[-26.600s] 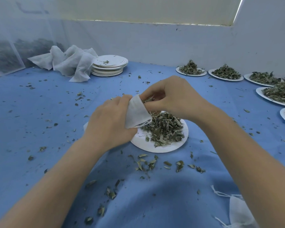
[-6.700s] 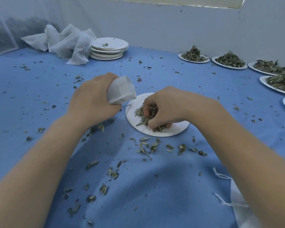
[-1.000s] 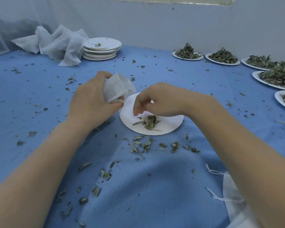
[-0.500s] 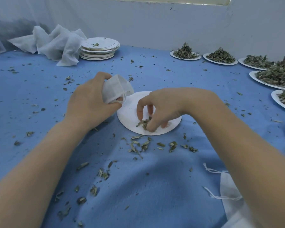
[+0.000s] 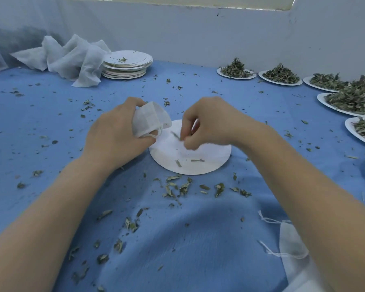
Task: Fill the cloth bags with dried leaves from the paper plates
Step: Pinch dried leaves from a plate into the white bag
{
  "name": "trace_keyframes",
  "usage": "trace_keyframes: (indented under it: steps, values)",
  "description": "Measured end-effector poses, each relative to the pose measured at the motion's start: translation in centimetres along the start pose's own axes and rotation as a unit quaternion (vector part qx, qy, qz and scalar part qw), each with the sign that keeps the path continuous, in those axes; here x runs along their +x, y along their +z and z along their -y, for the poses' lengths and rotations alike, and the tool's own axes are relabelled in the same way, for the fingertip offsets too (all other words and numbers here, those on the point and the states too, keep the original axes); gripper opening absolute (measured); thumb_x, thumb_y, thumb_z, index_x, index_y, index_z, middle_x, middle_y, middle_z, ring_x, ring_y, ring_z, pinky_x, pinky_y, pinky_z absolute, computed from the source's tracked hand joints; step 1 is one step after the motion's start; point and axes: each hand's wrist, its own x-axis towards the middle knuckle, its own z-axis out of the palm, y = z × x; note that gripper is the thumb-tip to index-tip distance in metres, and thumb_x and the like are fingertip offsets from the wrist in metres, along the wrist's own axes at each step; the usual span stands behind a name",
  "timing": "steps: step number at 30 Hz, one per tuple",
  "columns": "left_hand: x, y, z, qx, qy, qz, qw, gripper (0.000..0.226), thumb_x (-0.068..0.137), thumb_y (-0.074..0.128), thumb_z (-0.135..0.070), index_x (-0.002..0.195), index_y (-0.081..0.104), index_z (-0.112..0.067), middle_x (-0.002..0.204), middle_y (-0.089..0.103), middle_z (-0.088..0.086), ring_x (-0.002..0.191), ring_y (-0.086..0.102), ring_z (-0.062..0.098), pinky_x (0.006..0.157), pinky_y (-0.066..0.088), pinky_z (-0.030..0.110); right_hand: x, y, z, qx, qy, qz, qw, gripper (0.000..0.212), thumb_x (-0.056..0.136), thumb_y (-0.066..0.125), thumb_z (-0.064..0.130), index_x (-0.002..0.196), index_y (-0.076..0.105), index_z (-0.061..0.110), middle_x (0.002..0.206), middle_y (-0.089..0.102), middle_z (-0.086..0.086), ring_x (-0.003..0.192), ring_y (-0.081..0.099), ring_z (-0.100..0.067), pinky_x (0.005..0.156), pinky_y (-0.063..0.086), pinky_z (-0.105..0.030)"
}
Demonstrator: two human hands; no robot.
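My right hand point(image 5: 209, 123) is lifting off the paper plate point(image 5: 207, 159) it was pressing into a moment ago, its fingers pinching a few dried leaves point(image 5: 176, 135) toward the cloth bag point(image 5: 150, 121). I am working over a blue tabletop point(image 5: 51, 114) strewn with leaf bits, against a pale wall point(image 5: 198, 39). My left hand point(image 5: 116, 135) is gripping the bag just above the plate's left rim.

A blue cloth point(image 5: 188, 249) covers the table. A pale wall point(image 5: 198, 39) stands at the far side. Along its top runs a strip of window point(image 5: 177, 0). The light is soft and cool.
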Motion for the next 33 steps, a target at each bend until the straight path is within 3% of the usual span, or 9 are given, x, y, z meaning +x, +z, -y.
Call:
trace_keyframes:
  steps: [5, 8, 12, 16, 20, 23, 26, 28, 33]
  values:
    - [-0.1, 0.3, -0.3, 0.072, 0.059, 0.025, 0.995, 0.056, 0.067, 0.071, -0.032, 0.118, 0.05, -0.022, 0.105, 0.061, 0.002, 0.082, 0.053, 0.027, 0.067, 0.033, 0.03, -0.1, -1.7, 0.6, -0.01, -0.057, -0.123, 0.991, 0.014, 0.067, 0.069, 0.01, 0.065, 0.068, 0.024, 0.054, 0.063, 0.018, 0.057, 0.058, 0.005, 0.051, 0.047, -0.012]
    - [-0.2, 0.8, -0.8, 0.083, 0.092, 0.005, 0.992, 0.058, 0.064, 0.073, -0.031, 0.118, 0.054, -0.019, 0.106, 0.063, 0.004, 0.087, 0.059, 0.033, 0.067, 0.035, 0.031, 0.1, -0.7, 1.8, -0.072, -0.134, -0.099, 0.983, 0.011, 0.072, 0.069, 0.009, 0.075, 0.073, 0.019, 0.071, 0.068, 0.008, 0.073, 0.056, -0.001, 0.066, 0.043, -0.01]
    - [-0.4, 1.1, -1.5, -0.031, 0.034, -0.009, 0.999, 0.055, 0.062, 0.068, -0.042, 0.113, 0.054, -0.024, 0.09, 0.054, -0.011, 0.084, 0.054, 0.018, 0.071, 0.038, 0.029, 0.4, 0.4, 1.6, -0.02, -0.162, -0.104, 0.981, 0.015, 0.08, 0.064, 0.007, 0.082, 0.077, 0.014, 0.065, 0.064, -0.007, 0.055, 0.039, -0.005, 0.056, 0.033, -0.014]
    - [-0.3, 0.6, -1.3, -0.101, 0.015, -0.049, 0.994, 0.052, 0.064, 0.074, -0.042, 0.109, 0.056, -0.025, 0.088, 0.056, -0.012, 0.081, 0.053, 0.013, 0.071, 0.039, 0.026, 0.2, -0.4, 1.3, 0.099, -0.138, -0.07, 0.983, 0.021, 0.083, 0.069, 0.012, 0.098, 0.075, 0.025, 0.09, 0.072, 0.014, 0.072, 0.06, 0.008, 0.073, 0.045, -0.007]
    - [0.0, 0.4, -0.7, -0.112, -0.006, -0.058, 0.992, 0.047, 0.064, 0.077, -0.041, 0.104, 0.055, -0.028, 0.087, 0.058, -0.013, 0.084, 0.055, 0.015, 0.071, 0.041, 0.027, -0.2, -2.1, 0.5, 0.106, -0.1, -0.079, 0.986, 0.012, 0.074, 0.077, 0.035, 0.086, 0.074, 0.033, 0.086, 0.072, 0.017, 0.086, 0.064, 0.005, 0.085, 0.052, -0.026]
    - [0.0, 0.5, -0.2, -0.116, -0.02, -0.049, 0.992, 0.048, 0.063, 0.078, -0.04, 0.101, 0.051, -0.032, 0.089, 0.056, -0.016, 0.086, 0.053, 0.014, 0.073, 0.041, 0.029, -0.3, -2.3, -0.3, -0.037, 0.041, -0.02, 0.998, 0.06, 0.059, 0.074, 0.065, 0.107, 0.062, 0.032, 0.108, 0.063, 0.016, 0.099, 0.058, -0.002, 0.074, 0.048, -0.026]
    - [0.1, 0.6, 0.4, -0.117, -0.039, -0.036, 0.992, 0.05, 0.06, 0.078, -0.046, 0.098, 0.047, -0.038, 0.088, 0.056, -0.015, 0.087, 0.051, 0.013, 0.071, 0.038, 0.028, 0.0, -1.0, -0.9, -0.185, 0.173, 0.134, 0.958, 0.122, 0.042, 0.062, 0.085, 0.142, 0.026, 0.026, 0.141, 0.038, 0.003, 0.124, 0.041, -0.02, 0.083, 0.034, -0.034]
    - [0.2, 0.4, 0.9, -0.112, -0.052, -0.02, 0.992, 0.052, 0.058, 0.078, -0.05, 0.098, 0.046, -0.041, 0.084, 0.055, -0.017, 0.086, 0.05, 0.011, 0.066, 0.036, 0.026, 0.2, 0.2, -1.3, -0.185, 0.2, 0.177, 0.946, 0.135, 0.039, 0.061, 0.087, 0.148, 0.009, 0.028, 0.151, 0.026, 0.001, 0.133, 0.032, -0.024, 0.088, 0.032, -0.038]
    - [0.3, 0.2, 2.2, -0.105, -0.081, 0.028, 0.991, 0.057, 0.053, 0.078, -0.056, 0.098, 0.044, -0.046, 0.088, 0.05, -0.024, 0.091, 0.045, 0.009, 0.06, 0.028, 0.013, 0.4, 1.0, -1.5, -0.194, 0.199, 0.2, 0.939, 0.142, 0.03, 0.061, 0.09, 0.148, 0.008, 0.032, 0.153, 0.019, 0.003, 0.136, 0.027, -0.026, 0.086, 0.029, -0.038]
